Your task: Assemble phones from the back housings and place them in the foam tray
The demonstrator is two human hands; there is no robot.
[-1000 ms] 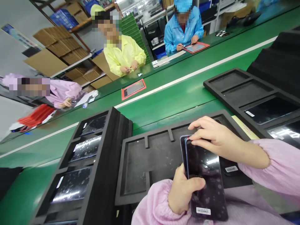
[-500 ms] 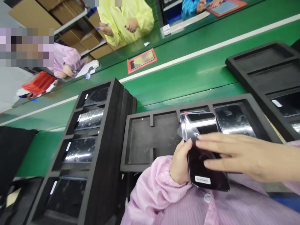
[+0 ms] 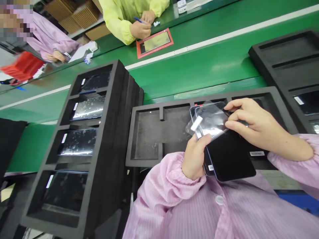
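We are gripping the black phone (image 3: 230,157) in our left hand (image 3: 195,159), over the foam tray (image 3: 147,136). Our right hand (image 3: 251,124) is pinching the clear film (image 3: 211,121), which is lifted at the phone's top end.

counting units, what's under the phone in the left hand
The left hand holds the phone while the right hand pinches its film. Under it lies the black foam tray, a white label peeking out beside. What the slot holds directly beneath is covered.
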